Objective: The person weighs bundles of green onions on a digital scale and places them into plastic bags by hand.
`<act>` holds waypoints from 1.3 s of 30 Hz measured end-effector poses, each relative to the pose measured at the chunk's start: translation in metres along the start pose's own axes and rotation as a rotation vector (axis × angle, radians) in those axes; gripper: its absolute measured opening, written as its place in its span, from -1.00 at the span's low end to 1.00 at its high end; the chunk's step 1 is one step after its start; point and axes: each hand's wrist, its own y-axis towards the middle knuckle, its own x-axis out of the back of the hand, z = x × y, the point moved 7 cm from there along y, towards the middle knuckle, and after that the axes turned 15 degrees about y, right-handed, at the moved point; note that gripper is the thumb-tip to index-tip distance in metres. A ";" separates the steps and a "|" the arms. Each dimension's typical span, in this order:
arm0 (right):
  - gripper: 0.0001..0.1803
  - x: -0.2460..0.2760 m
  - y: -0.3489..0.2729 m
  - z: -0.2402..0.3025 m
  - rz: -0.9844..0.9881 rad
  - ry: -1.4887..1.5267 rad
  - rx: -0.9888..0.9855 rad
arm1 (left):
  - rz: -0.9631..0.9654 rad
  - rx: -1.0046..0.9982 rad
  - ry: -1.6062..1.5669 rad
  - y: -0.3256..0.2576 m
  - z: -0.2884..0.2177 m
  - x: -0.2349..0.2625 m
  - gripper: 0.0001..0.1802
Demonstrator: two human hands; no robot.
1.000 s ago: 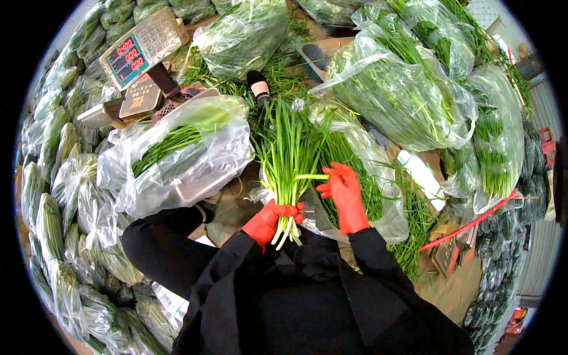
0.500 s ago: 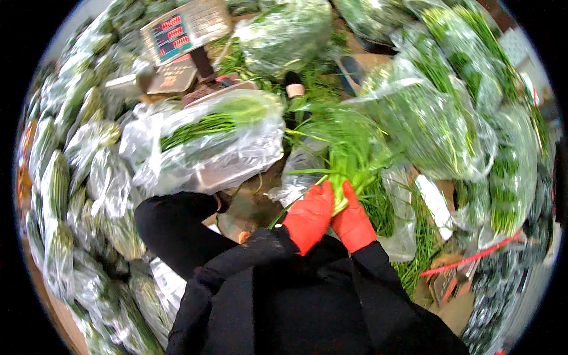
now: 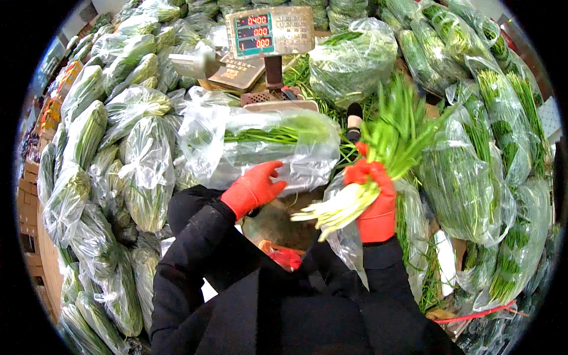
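Both my hands wear red gloves. My right hand (image 3: pixel 374 195) is closed round a bunch of garlic chives (image 3: pixel 402 133) near its pale stem ends. The leaves fan up and to the right, and the white ends point to the lower left. My left hand (image 3: pixel 254 188) is empty, with its fingers spread. It is at the lower edge of a clear plastic bag (image 3: pixel 204 133) that lies open with long green chives (image 3: pixel 260 136) in it. Whether its fingertips touch the plastic, I cannot tell. The bag lies in front of a weighing scale with a lit red display (image 3: pixel 271 31).
Bagged green vegetables (image 3: pixel 148 171) are heaped along the left. More large bags of chives (image 3: pixel 458 177) stand at the right, and one full bag (image 3: pixel 353 62) is beyond the scale's right side. A red strap (image 3: pixel 473 315) lies at the lower right. Loose greens litter the floor.
My hands have come apart; both were at the bunch before. The right hand now holds it alone, higher and further right, while the left has moved over to the bag. The view has tilted up.
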 end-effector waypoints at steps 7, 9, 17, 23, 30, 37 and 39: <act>-0.47 -0.093 0.019 -0.164 0.575 -0.924 -0.226 | -0.088 -0.001 0.144 0.034 0.052 0.015 -0.49; -0.48 -0.102 0.017 -0.198 0.792 -1.128 -0.031 | -0.295 -0.239 0.390 0.017 0.056 0.026 -0.48; -0.49 -0.053 0.034 -0.242 1.040 -1.511 0.187 | -0.503 -0.118 0.574 0.022 0.076 0.079 -0.33; -0.43 -0.064 0.019 -0.232 1.089 -1.560 0.226 | -0.404 -0.002 0.311 0.024 0.091 0.074 -0.28; -0.53 -0.061 0.038 -0.203 0.434 -1.187 -0.235 | -0.008 -0.101 -1.070 -0.015 0.074 0.095 -0.35; -0.52 -0.032 0.058 -0.151 0.008 -0.663 -0.528 | -0.447 -0.429 -1.334 -0.082 0.047 0.139 -0.30; -0.48 -0.029 0.051 -0.145 -0.012 -0.636 -0.495 | -0.487 -0.390 -1.422 -0.088 0.032 0.144 -0.35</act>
